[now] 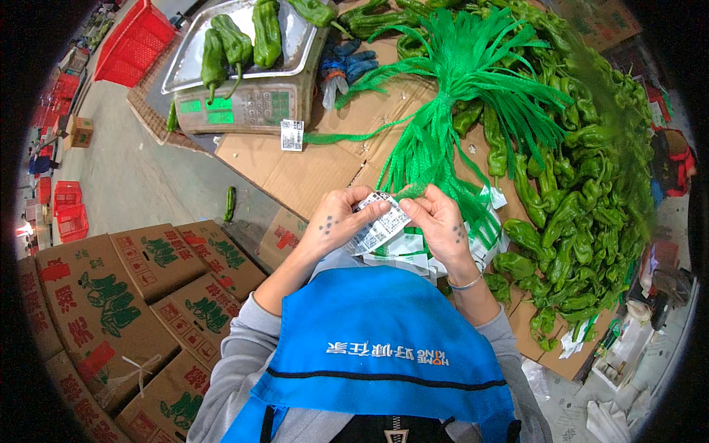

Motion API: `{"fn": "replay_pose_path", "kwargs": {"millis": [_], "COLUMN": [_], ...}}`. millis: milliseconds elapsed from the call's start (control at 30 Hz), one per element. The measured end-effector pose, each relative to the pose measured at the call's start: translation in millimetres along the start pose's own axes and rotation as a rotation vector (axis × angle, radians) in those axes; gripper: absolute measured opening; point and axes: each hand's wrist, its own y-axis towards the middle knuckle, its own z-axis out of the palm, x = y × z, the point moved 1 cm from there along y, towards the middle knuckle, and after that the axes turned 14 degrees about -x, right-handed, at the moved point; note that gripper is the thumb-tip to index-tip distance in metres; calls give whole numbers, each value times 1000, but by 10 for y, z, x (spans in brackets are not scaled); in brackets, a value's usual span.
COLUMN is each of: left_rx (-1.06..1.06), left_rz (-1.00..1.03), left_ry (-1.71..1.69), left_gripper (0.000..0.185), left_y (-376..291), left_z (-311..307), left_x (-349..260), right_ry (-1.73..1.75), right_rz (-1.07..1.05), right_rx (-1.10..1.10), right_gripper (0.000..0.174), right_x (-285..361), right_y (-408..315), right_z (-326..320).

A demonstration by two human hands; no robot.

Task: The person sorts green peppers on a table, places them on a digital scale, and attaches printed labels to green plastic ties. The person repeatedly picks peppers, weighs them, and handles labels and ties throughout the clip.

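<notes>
My left hand [344, 219] pinches a white printed label [382, 227] between thumb and fingers. Close beside it, my right hand [435, 216] grips the gathered end of a green mesh net strip [412, 192] at the label's upper edge. A large bundle of green mesh net strips [446, 105], tied in the middle, lies just beyond the hands on cardboard. More white labels [407, 246] on green strips lie under and beside my right hand. Another label [292, 135] on a long strip rests against the digital scale [243, 105]. Green peppers [267, 33] lie on the scale's metal tray.
A big heap of green peppers [576, 221] covers the right side of the cardboard [316, 166]. Blue gloves [354, 61] lie beside the scale. Printed cardboard boxes [94, 299] stand at the lower left. A red plastic crate [134, 44] is at the upper left, and a pepper [230, 204] lies on the floor.
</notes>
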Motion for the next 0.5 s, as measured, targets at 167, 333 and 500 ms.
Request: {"fn": "replay_pose_path", "kwargs": {"millis": [167, 333, 500], "left_rx": [-12, -4, 142], "left_rz": [-18, -70, -93], "left_ry": [55, 94, -34], "left_gripper": [33, 36, 32], "left_y": [-8, -29, -56], "left_z": [15, 9, -101], "left_x": [7, -7, -43], "right_ry": [130, -5, 58], "right_rz": [-36, -80, -83], "right_rx": [7, -99, -170], "right_gripper": [16, 15, 16], "right_x": [106, 180, 131], "right_y": [-82, -52, -59], "right_z": [78, 58, 70]}}
